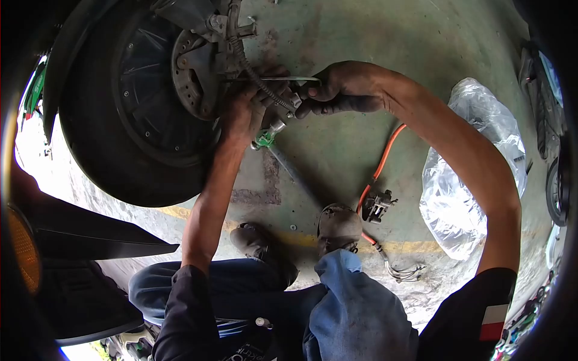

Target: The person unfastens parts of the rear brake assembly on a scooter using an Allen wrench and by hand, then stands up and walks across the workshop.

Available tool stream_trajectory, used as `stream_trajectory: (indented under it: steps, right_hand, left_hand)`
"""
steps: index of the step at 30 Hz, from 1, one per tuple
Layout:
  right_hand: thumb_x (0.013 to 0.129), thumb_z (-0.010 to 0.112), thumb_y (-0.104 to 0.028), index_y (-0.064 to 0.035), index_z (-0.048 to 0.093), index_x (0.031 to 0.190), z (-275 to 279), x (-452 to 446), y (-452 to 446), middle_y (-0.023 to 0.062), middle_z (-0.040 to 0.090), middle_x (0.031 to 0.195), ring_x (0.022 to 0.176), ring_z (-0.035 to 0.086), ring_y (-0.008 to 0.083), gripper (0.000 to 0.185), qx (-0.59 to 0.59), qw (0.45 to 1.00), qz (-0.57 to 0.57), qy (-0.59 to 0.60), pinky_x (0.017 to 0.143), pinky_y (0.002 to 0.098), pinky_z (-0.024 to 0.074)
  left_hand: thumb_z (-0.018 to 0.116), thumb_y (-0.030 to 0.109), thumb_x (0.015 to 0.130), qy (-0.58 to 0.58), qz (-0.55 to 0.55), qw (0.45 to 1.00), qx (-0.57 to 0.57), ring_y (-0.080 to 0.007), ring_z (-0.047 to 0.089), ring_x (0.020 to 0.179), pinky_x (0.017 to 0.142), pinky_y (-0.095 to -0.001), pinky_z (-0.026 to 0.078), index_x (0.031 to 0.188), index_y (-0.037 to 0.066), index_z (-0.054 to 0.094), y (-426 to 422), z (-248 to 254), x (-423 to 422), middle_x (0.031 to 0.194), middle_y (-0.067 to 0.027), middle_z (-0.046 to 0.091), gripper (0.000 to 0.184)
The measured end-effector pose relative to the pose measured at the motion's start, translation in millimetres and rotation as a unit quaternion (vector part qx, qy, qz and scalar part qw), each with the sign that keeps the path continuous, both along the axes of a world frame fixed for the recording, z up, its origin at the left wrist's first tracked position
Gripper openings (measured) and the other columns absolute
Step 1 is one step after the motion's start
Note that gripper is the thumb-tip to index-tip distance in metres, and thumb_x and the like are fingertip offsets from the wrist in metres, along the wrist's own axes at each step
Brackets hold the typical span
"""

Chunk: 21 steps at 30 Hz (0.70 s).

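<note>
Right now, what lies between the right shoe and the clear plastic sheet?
An orange cable and a dark metal part lie between the right shoe and the plastic sheet; the head view shows both.

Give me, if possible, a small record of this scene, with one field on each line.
Left hand: near the brake disc, partly behind the ribbed hose; its grip is unclear
Left hand point
Right hand: fingers closed on a small metal part
Wheel: dark, at picture left
Tool: green-headed tool, below the hands
Floor: green with a yellow stripe
On floor: orange cable, dark metal assembly beside it, clear plastic at picture right
</note>
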State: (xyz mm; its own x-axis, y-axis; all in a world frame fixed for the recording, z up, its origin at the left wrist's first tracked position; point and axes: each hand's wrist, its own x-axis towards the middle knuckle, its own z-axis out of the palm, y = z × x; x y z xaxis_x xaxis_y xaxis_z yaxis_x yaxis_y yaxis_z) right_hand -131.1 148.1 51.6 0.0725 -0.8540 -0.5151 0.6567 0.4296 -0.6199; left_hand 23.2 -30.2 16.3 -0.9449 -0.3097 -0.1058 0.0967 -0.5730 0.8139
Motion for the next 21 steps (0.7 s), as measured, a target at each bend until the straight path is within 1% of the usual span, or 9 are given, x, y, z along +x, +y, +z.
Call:
stream_trajectory:
  steps: [2, 4, 5, 7, 10, 13, 16, 20, 21]
  right_hand:
    - [0.092, 0.051, -0.012, 0.0053, 0.057, 0.103, -2, 4, -2, 0.0123, 0.062, 0.096, 0.088, 0.061, 0.0202, 0.021, 0.021, 0.998, -0.009, 0.063, 0.077, 0.0300, 0.0530]
    - [0.088, 0.052, -0.004, 0.0008, 0.055, 0.105, -5, 7, -3, 0.0139, 0.062, 0.091, 0.083, 0.061, 0.0244, 0.019, 0.024, 0.913, 0.082, 0.400, 0.077, 0.0320, 0.0529]
    - [0.088, 0.052, -0.004, 0.0008, 0.055, 0.105, -6, 11, -1, 0.0139, 0.062, 0.091, 0.083, 0.061, 0.0244, 0.019, 0.025, 0.914, 0.082, 0.397, 0.077, 0.0320, 0.0529]
    - [0.083, 0.052, 0.003, -0.0017, 0.058, 0.098, 0, 23, 4, 0.0125, 0.062, 0.082, 0.071, 0.059, 0.0241, 0.017, -0.021, 0.775, 0.017, 0.632, 0.075, 0.0331, 0.0513]
    - [0.082, 0.051, 0.004, -0.0026, 0.057, 0.098, -35, 28, 0, 0.0152, 0.059, 0.079, 0.076, 0.060, 0.0335, 0.018, -0.099, 0.649, -0.125, 0.744, 0.072, 0.0393, 0.0513]
    - [0.072, 0.055, 0.004, -0.0025, 0.057, 0.103, -48, 24, 2, 0.0186, 0.062, 0.091, 0.088, 0.060, 0.0370, 0.032, -0.117, 0.591, -0.140, 0.786, 0.074, 0.0432, 0.0530]
    - [0.079, 0.059, -0.004, -0.0053, 0.056, 0.111, -22, 24, 10, 0.0184, 0.063, 0.104, 0.092, 0.062, 0.0331, 0.032, -0.031, 0.700, -0.032, 0.713, 0.077, 0.0385, 0.0537]
    - [0.090, 0.058, -0.026, -0.0038, 0.051, 0.124, -7, 10, 25, 0.0169, 0.063, 0.108, 0.087, 0.064, 0.0246, 0.041, -0.002, 0.832, -0.064, 0.551, 0.078, 0.0338, 0.0524]
    - [0.091, 0.057, -0.033, 0.0005, 0.048, 0.127, 2, 7, 29, 0.0180, 0.063, 0.108, 0.088, 0.063, 0.0228, 0.051, 0.041, 0.936, -0.086, 0.337, 0.079, 0.0324, 0.0517]
  left_hand:
    - [0.046, 0.013, 0.095, -0.009, -0.005, 1.000, 0.000, -0.0327, 0.056, 0.112, 0.099, -0.0438, 0.044, 0.120, -0.006, 0.047, 2, -2, 0, 0.120, -0.0248, 0.055, 0.032]
    - [0.047, 0.012, 0.095, 0.011, 0.011, 1.000, 0.007, -0.0342, 0.054, 0.115, 0.102, -0.0454, 0.042, 0.121, -0.007, 0.046, 4, -1, -2, 0.122, -0.0255, 0.054, 0.032]
    - [0.047, 0.012, 0.095, 0.009, 0.010, 1.000, 0.008, -0.0342, 0.054, 0.115, 0.102, -0.0454, 0.042, 0.121, -0.007, 0.046, 3, -2, -3, 0.122, -0.0255, 0.054, 0.032]
    - [0.048, 0.012, 0.094, 0.020, 0.003, 0.999, 0.037, -0.0351, 0.052, 0.118, 0.104, -0.0460, 0.041, 0.121, -0.006, 0.047, 0, -3, -3, 0.124, -0.0263, 0.052, 0.032]
    - [0.050, 0.012, 0.094, 0.020, 0.007, 0.999, 0.046, -0.0361, 0.051, 0.118, 0.103, -0.0466, 0.041, 0.119, -0.005, 0.049, -1, -2, -1, 0.125, -0.0268, 0.051, 0.031]
    - [0.051, 0.013, 0.094, -0.002, 0.023, 0.999, 0.043, -0.0367, 0.051, 0.118, 0.103, -0.0471, 0.041, 0.118, -0.003, 0.051, -2, -4, -1, 0.124, -0.0272, 0.052, 0.029]
    - [0.050, 0.015, 0.095, 0.010, 0.016, 0.999, 0.032, -0.0368, 0.053, 0.116, 0.102, -0.0485, 0.042, 0.116, -0.003, 0.052, -9, -12, 0, 0.122, -0.0271, 0.054, 0.028]
    - [0.049, 0.013, 0.095, 0.003, 0.025, 0.999, 0.021, -0.0362, 0.055, 0.113, 0.101, -0.0496, 0.043, 0.115, -0.003, 0.052, -8, -7, 2, 0.120, -0.0264, 0.055, 0.026]
    - [0.049, 0.013, 0.095, 0.003, 0.028, 0.999, 0.020, -0.0362, 0.055, 0.113, 0.101, -0.0496, 0.043, 0.115, -0.003, 0.052, -9, -9, 4, 0.120, -0.0264, 0.055, 0.026]
